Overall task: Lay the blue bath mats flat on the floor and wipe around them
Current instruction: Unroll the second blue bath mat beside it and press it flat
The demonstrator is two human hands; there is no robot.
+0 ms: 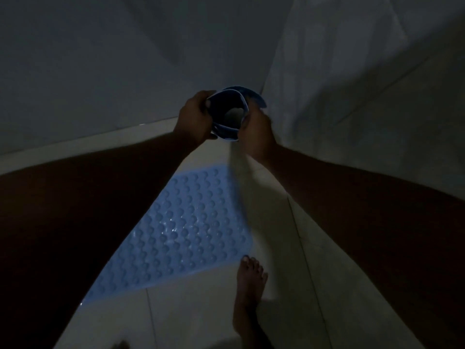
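Observation:
A light blue bath mat with rows of round bumps lies flat on the pale tiled floor, partly hidden under my left forearm. A second blue mat, rolled into a loose tube, is held upright in the air near the room's corner. My left hand grips its left side and my right hand grips its right side. I look down into the open end of the roll.
Tiled walls meet in a corner just behind the rolled mat. My bare right foot stands on the floor tiles at the flat mat's near right corner. The room is dim.

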